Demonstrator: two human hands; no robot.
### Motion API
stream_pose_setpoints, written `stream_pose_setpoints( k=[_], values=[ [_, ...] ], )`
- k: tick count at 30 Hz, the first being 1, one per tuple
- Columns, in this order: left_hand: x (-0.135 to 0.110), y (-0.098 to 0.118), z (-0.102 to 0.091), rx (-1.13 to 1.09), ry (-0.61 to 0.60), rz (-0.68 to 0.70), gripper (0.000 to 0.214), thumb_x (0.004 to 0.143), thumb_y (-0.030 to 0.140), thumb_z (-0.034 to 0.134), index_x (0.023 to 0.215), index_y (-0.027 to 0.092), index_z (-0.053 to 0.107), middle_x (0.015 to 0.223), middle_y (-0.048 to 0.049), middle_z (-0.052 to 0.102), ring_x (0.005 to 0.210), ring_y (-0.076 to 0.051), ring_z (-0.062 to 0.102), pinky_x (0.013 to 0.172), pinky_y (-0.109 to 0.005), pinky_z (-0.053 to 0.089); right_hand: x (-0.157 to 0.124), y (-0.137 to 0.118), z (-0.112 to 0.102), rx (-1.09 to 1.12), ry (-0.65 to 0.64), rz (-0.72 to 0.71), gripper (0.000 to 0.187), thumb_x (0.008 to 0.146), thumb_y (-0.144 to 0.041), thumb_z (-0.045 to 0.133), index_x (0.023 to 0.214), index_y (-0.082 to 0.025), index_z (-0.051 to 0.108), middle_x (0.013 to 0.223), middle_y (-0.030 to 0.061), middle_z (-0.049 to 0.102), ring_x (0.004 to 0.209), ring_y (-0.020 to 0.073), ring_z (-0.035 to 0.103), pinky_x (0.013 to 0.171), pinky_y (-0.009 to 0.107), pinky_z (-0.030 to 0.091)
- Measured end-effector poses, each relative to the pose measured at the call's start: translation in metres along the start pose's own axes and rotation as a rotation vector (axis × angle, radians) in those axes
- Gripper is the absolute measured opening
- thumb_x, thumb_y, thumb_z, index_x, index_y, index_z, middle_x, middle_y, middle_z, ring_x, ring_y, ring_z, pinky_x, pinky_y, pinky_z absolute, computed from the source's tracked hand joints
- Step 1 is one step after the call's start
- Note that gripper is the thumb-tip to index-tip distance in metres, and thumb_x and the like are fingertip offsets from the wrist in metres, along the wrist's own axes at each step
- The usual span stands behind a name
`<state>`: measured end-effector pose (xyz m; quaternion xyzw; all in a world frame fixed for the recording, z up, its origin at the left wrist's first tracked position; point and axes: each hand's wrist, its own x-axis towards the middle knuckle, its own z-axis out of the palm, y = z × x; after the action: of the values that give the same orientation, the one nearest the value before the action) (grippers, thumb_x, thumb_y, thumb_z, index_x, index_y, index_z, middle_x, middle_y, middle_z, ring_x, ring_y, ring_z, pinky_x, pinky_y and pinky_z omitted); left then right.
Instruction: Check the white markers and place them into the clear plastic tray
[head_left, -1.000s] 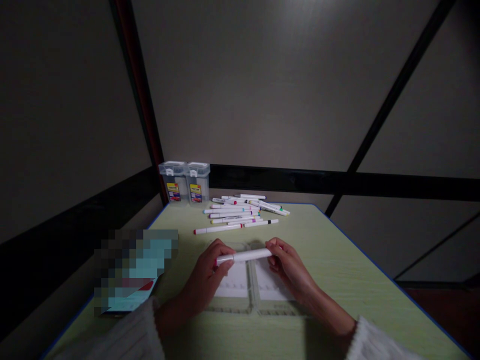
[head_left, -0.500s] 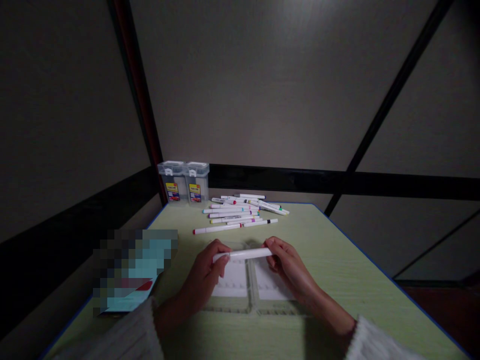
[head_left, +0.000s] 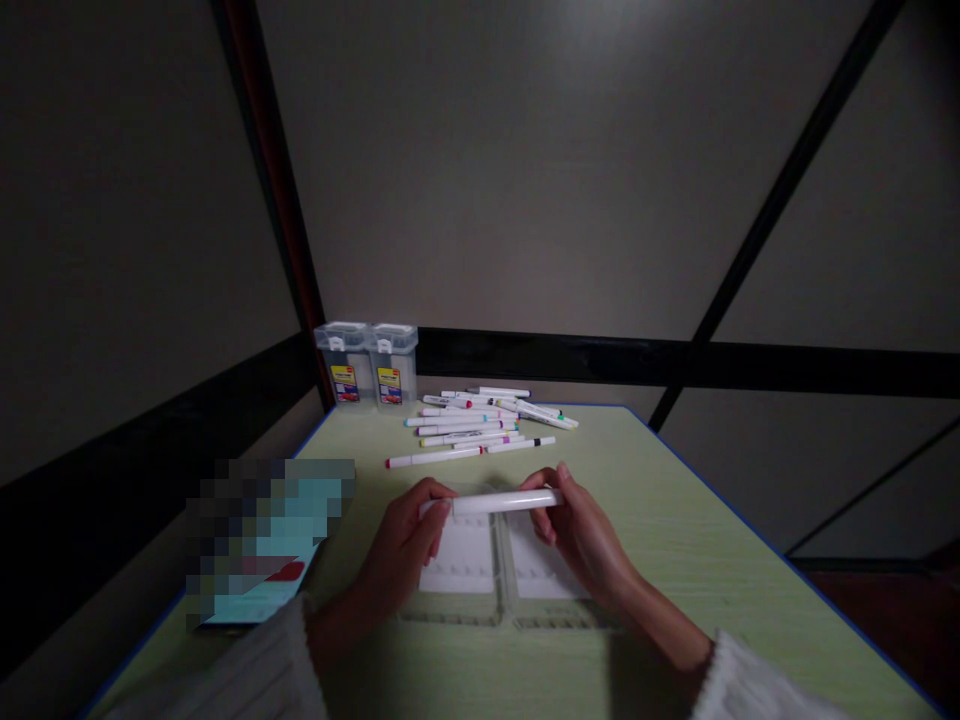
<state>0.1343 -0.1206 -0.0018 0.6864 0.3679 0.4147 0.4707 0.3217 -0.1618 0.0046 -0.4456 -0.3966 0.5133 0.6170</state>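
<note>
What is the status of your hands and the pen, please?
Left hand gripping one end of pen. Right hand at the other, firmness unclear. Pen above trays. Nothing seen blocking; other pens lie farther back.

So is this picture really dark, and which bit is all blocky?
Head view: yes, quite dim, though the white marker stands out bright; head view: faint glare high on the wall; head view: the pale-blue thing at left is mostly hidden by blocky squares.
</note>
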Motion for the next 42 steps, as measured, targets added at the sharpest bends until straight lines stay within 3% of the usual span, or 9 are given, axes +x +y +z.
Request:
stream_pose_setpoints(
  k=[8,16,23,29,42],
  values=[
    [0.0007,0.0027,0.0011,-0.025,-0.004,-0.009,0.034,0.079,0.049,0.045,0.073,0.017,0.05,0.038,0.0109,0.034,0.031,-0.005,0.029,0.035,-0.017,0.021,0.0001,0.0008,-0.0002,0.003,-0.015,-0.025,0.053,0.068,-0.072,0.049,0.068,-0.019,0.051,0.04,-0.0067,0.037,0.038,0.0092,0.027,0.042,0.025,0.021],
    [-0.0001,0.0035,0.0015,-0.035,-0.007,-0.073,0.039,0.079,0.054,0.042,0.067,0.018,0.047,0.036,0.0107,0.033,0.027,-0.004,0.025,0.031,-0.017,0.015,-0.0015,0.0041,-0.0004,0.047,-0.038,-0.06,0.034,0.075,-0.054,0.054,0.081,-0.021,0.05,0.042,-0.0084,0.039,0.039,0.0098,0.028,0.043,0.024,0.02],
    [-0.0012,-0.0002,0.0012,-0.032,0.018,-0.111,0.04,0.08,0.053,0.04,0.063,0.018,0.05,0.033,0.01,0.03,0.028,-0.004,0.025,0.033,-0.017,0.016,-0.005,0.0024,0.001,0.137,-0.084,-0.05,0.028,0.076,-0.047,0.055,0.086,-0.022,0.049,0.045,-0.0083,0.041,0.04,0.0101,0.03,0.045,0.024,0.023],
    [-0.0009,0.0012,0.0029,-0.05,0.094,-0.17,0.037,0.079,0.051,0.042,0.065,0.018,0.052,0.036,0.0091,0.033,0.031,-0.005,0.028,0.035,-0.016,0.02,-0.0053,0.0017,0.0018,0.145,-0.083,-0.066,0.027,0.077,-0.046,0.057,0.085,-0.021,0.051,0.045,-0.0079,0.041,0.041,0.0097,0.031,0.045,0.024,0.022],
    [-0.0024,0.0073,0.0054,-0.015,0.078,-0.196,0.041,0.074,0.057,0.042,0.06,0.018,0.048,0.04,0.0094,0.029,0.033,-0.005,0.027,0.034,-0.016,0.019,-0.0029,0.0041,0.0016,0.025,-0.025,-0.114,0.033,0.078,-0.053,0.054,0.072,-0.02,0.05,0.044,-0.0064,0.044,0.04,0.0095,0.031,0.043,0.025,0.02]
  ],
)
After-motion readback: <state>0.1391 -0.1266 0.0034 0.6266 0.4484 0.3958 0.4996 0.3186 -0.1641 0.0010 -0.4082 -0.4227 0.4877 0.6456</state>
